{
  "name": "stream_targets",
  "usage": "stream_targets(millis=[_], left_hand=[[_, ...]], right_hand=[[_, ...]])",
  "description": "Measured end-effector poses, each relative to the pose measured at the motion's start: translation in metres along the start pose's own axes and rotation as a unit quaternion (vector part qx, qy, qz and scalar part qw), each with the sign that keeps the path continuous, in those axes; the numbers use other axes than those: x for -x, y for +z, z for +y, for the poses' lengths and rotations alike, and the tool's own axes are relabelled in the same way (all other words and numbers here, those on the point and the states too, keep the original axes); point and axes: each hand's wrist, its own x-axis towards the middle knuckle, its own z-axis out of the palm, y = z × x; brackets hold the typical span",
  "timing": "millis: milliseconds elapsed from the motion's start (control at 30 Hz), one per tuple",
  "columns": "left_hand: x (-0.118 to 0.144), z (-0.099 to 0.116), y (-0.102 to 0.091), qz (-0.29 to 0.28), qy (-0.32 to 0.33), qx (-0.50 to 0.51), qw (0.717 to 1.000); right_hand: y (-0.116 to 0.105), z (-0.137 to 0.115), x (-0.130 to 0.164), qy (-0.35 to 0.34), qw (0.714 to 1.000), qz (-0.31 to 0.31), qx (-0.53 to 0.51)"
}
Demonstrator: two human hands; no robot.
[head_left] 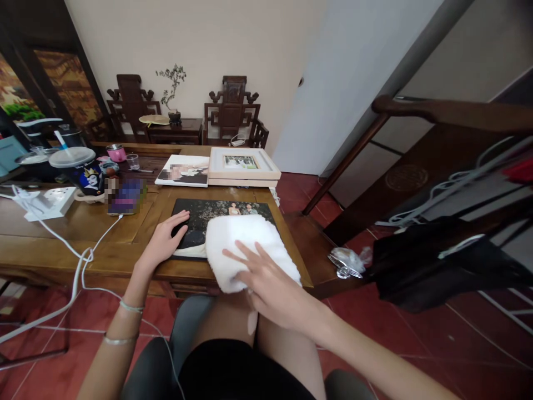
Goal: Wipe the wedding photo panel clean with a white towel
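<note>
A dark wedding photo panel (200,214) lies flat at the front edge of the wooden table, showing two people against foliage. On its left edge rests my left hand (170,236), fingers stretched out and holding nothing. My right hand (266,278) has hold of a folded white towel (245,236) near its front edge, with fingers spread over the top and the thumb partly hidden. The towel covers the panel's right front part and hangs slightly past the table edge.
Behind the panel are a white photo print (183,169) and stacked pale frames (245,166). To the left are a charging phone (127,197), a power strip (52,203) and a lidded tub (83,172). A wooden chair (416,172) with hanging items stands right.
</note>
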Motion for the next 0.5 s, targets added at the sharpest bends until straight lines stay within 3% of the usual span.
stream_targets(millis=[167, 333, 500], left_hand=[[0.000, 0.000, 0.000, -0.001, -0.002, 0.003, 1.000], [0.001, -0.002, 0.000, 0.001, 0.001, 0.000, 1.000], [0.000, -0.003, -0.001, -0.005, 0.000, 0.003, 1.000]], right_hand=[[-0.008, 0.008, -0.004, -0.035, 0.999, -0.018, -0.023], [-0.004, 0.050, -0.052, -0.001, 0.999, 0.047, 0.005], [-0.001, 0.083, -0.099, 0.084, 0.993, 0.073, 0.027]])
